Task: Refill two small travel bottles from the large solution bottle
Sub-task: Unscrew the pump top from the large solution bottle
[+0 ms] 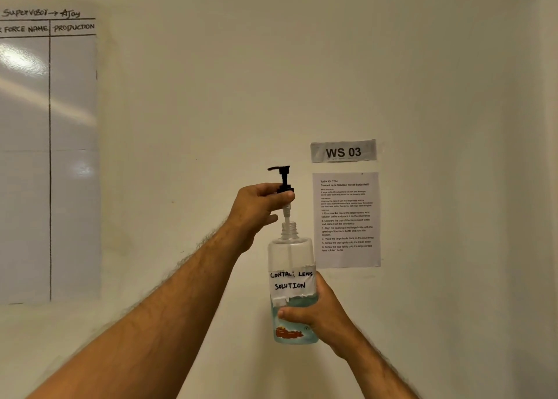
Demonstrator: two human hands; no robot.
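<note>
A plain cream wall [211,111] fills my view, with a whiteboard [48,157] far left and a "WS 03" sign [343,151] above an instruction sheet [346,219] just right of centre. Wide bare wall lies between board and sheet. I hold the bottle [292,280] upright in front of it. My right hand [314,311] wraps its lower half from the right. My left hand [256,208], arm stretched up from lower left, pinches the black pump [283,178], raised clear of the open neck, tube still inside.
</note>
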